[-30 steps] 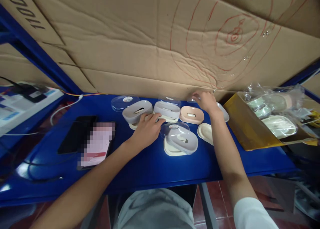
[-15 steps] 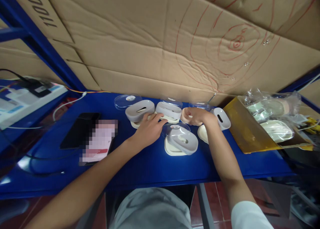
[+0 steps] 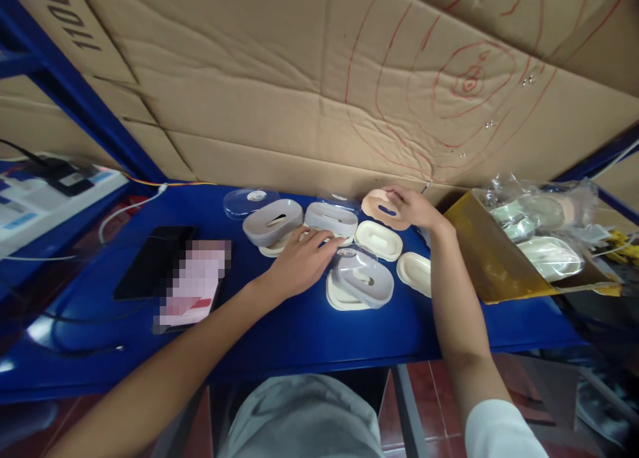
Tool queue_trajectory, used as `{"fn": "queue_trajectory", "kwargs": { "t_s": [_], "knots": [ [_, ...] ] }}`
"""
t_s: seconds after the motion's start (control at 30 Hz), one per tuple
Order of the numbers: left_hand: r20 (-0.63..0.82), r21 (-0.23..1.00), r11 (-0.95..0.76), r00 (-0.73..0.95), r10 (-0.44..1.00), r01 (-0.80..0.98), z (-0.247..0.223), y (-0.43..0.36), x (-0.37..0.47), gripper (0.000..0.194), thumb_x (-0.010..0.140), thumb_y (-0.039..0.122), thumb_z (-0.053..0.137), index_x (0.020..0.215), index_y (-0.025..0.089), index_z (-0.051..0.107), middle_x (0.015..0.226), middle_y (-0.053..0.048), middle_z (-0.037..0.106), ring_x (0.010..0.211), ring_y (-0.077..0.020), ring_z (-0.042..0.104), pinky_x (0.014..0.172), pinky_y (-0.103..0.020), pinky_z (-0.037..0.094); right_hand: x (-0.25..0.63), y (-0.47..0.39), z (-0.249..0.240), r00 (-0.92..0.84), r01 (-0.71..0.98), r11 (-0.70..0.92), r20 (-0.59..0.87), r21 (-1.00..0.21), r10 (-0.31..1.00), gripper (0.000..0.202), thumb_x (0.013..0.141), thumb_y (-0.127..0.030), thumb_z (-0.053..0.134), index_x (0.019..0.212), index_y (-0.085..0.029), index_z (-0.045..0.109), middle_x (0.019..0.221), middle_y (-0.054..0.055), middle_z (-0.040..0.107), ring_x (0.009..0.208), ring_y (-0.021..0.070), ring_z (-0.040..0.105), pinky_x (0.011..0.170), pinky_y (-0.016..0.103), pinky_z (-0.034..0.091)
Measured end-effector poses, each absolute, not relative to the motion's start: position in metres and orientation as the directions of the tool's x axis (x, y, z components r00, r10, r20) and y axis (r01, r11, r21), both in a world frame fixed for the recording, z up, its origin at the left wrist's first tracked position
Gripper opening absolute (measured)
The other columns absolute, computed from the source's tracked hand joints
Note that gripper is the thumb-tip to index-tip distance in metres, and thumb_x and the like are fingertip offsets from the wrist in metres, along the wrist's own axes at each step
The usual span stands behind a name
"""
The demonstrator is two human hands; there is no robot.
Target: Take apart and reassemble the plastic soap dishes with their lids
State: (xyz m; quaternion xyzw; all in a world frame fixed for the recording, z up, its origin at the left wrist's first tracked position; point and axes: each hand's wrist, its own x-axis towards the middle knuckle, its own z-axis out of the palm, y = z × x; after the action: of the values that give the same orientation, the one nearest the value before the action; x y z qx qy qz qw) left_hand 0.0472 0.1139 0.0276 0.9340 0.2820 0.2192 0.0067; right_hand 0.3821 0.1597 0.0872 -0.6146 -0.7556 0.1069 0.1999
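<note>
Head view: the cardboard panel at left reads "1100"; my left hand, fingers loosely spread, rests before two grey oval dishes; my right hand grips the slotted peach dish, tilted just behind a cream oval base; rightmost, a brown carton holds plastic-wrapped dishes

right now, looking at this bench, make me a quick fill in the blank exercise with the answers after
The peach dish is held by the person's ____ hand. The table is coloured ____. The drawing on the cardboard sheet is ____ in colour. The wrapped items sit inside an open ____.

Missing words: right; blue; red; box
</note>
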Motion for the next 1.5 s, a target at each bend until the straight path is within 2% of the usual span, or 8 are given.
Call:
{"fn": "queue_trajectory", "kwargs": {
  "t_s": [0.07,0.2,0.37,0.57,0.8,1.03,1.2,1.5],
  "knots": [
    [0.408,0.168,-0.892,0.795,0.45,0.419,0.029,0.11,0.048,0.037,0.113,0.035,0.048,0.143,0.022,0.064,0.139,-0.013,0.07,0.129,-0.0303,0.065,0.115,-0.052,0.043,0.376,0.167,0.077,-0.139,0.878,0.234,0.247,-0.416,0.959,0.044,0.112,-0.041,0.036,0.134,-0.02,0.068,0.132,0.01,0.077,0.121,0.0265,0.072,0.106,0.042,0.056],
    [0.392,0.204,-0.941,0.859,0.331,0.269,0.029,0.103,0.05,0.064,0.098,0.062,0.072,0.146,0.021,0.063,0.149,-0.016,0.063,0.135,-0.0353,0.059,0.116,-0.053,0.044,0.369,0.177,0.071,-0.04,0.897,0.215,0.413,-0.386,0.91,0.044,0.11,-0.038,0.039,0.131,-0.016,0.07,0.137,0.018,0.073,0.131,0.0333,0.065,0.116,0.054,0.048],
    [0.381,0.196,-0.937,0.858,0.345,0.289,0.024,0.103,0.051,0.054,0.1,0.048,0.074,0.146,0.023,0.063,0.147,-0.015,0.063,0.133,-0.0349,0.062,0.114,-0.053,0.047,0.369,0.154,0.099,-0.12,0.888,0.32,0.505,-0.331,0.855,0.035,0.109,-0.034,0.046,0.125,-0.02,0.074,0.129,0.015,0.077,0.124,0.0331,0.069,0.111,0.053,0.052],
    [0.435,0.274,-0.898,0.788,0.436,0.345,0.021,0.106,0.052,0.034,0.109,0.039,0.06,0.139,0.023,0.066,0.137,-0.011,0.071,0.126,-0.0285,0.068,0.109,-0.046,0.053,0.351,0.075,0.085,-0.329,0.77,0.396,0.22,-0.5,0.918,0.03,0.111,-0.043,0.053,0.126,-0.026,0.074,0.124,0.007,0.08,0.113,0.0267,0.076,0.102,0.044,0.06],
    [0.502,0.333,-0.793,0.616,0.607,0.51,0.025,0.106,0.055,0.028,0.111,0.033,0.054,0.132,0.019,0.067,0.128,-0.009,0.078,0.117,-0.0287,0.074,0.099,-0.045,0.058,0.34,0.03,0.048,-0.45,0.715,0.398,0.059,-0.575,0.891,0.104,0.092,-0.047,0.084,0.174,-0.038,0.021,0.176,0.008,0.039,0.157,0.0341,0.047,0.126,0.056,0.045],
    [0.56,0.245,-0.806,0.6,0.571,0.539,0.028,0.102,0.057,0.023,0.106,0.028,0.056,0.124,0.019,0.068,0.12,-0.009,0.08,0.109,-0.0287,0.076,0.095,-0.043,0.058,0.342,0.046,0.043,-0.336,0.857,0.37,0.156,-0.359,0.929,0.065,0.095,-0.004,0.053,0.157,-0.026,0.052,0.136,0.011,0.076,0.122,0.031,0.073,0.105,0.049,0.057],
    [0.497,0.256,-0.807,0.644,0.582,0.533,0.026,0.1,0.059,0.028,0.099,0.021,0.056,0.126,0.02,0.064,0.127,-0.011,0.074,0.118,-0.0307,0.072,0.101,-0.046,0.055,0.342,0.049,0.04,-0.279,0.905,0.317,0.168,-0.283,0.946,0.033,0.106,-0.023,0.056,0.137,-0.023,0.069,0.129,0.012,0.079,0.116,0.0311,0.075,0.102,0.047,0.056],
    [0.399,0.22,-0.839,0.739,0.543,0.498,0.024,0.098,0.061,0.03,0.102,0.018,0.049,0.128,0.019,0.065,0.132,-0.015,0.067,0.122,-0.0336,0.065,0.107,-0.053,0.049,0.367,0.046,0.047,-0.183,0.926,0.232,0.185,-0.298,0.966,0.024,0.105,-0.03,0.057,0.121,-0.025,0.075,0.113,0.008,0.08,0.095,0.0271,0.076,0.084,0.041,0.058]
  ]
}}
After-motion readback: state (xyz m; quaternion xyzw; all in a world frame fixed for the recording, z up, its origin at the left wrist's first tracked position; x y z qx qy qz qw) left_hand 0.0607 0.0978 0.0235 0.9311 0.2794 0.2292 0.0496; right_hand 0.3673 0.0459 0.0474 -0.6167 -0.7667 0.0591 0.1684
